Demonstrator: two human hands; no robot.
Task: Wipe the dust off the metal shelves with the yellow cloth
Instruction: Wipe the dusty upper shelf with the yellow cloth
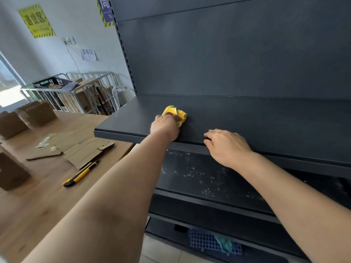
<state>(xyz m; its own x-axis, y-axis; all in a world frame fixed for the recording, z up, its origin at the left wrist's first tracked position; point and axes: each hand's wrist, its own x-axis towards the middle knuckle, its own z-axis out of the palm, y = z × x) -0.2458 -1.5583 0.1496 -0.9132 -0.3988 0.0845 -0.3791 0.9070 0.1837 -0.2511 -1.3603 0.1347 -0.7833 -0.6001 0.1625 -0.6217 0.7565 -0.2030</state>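
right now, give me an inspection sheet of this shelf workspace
surface: top shelf looks clean; shelf below carries pale dust specks
job's things: yellow cloth bunched on the top shelf
clutter: utility knife and flattened cardboard on the wooden table; blue grid tray low in the unit
hands: left hand presses the cloth; right hand rests on the shelf's front edge
cables: wall cord hanging from an outlet
surroundings: roll cages, wall signs

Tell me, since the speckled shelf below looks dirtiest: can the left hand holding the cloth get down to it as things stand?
Probably yes. The left hand presses the crumpled yellow cloth on the upper dark metal shelf. The dust-speckled lower shelf is bare, its front open; only the right hand rests above.
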